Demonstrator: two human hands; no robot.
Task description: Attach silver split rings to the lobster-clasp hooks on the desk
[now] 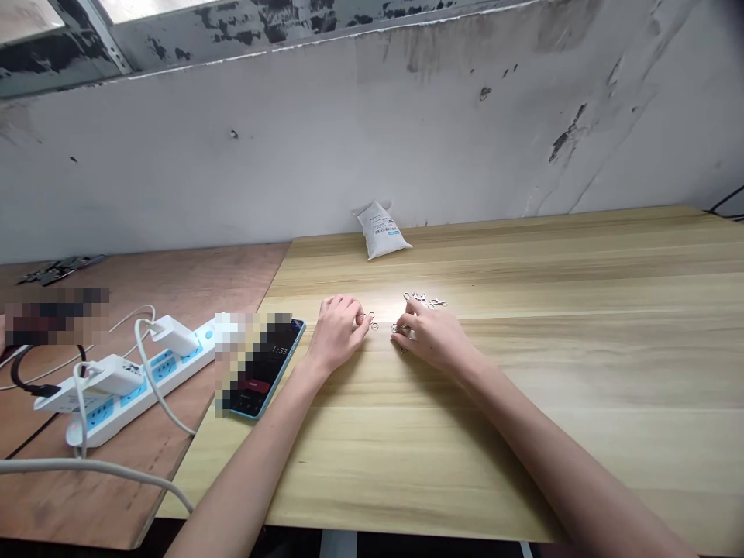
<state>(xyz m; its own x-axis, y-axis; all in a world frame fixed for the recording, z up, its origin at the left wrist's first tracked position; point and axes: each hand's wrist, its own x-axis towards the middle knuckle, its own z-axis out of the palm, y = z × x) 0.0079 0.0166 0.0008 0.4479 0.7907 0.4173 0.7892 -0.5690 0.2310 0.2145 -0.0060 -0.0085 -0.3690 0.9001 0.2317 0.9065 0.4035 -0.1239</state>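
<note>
Head view. We noted the left hand low on the wooden surface, fingers curled beside small metal rings; whether its grip pinched one, we could not tell. The right hand arched over small metal pieces, its fingers hiding much of them, so we could not tell its grip either. Just beyond lay what looked like metal clasps, probably spread loosely so single ones could be picked out. Such tiny parts, we judged, called for fingertips. The smartphone lay left of the left hand, likely readable yet clear of the work; a white packet sat near the wall.
</note>
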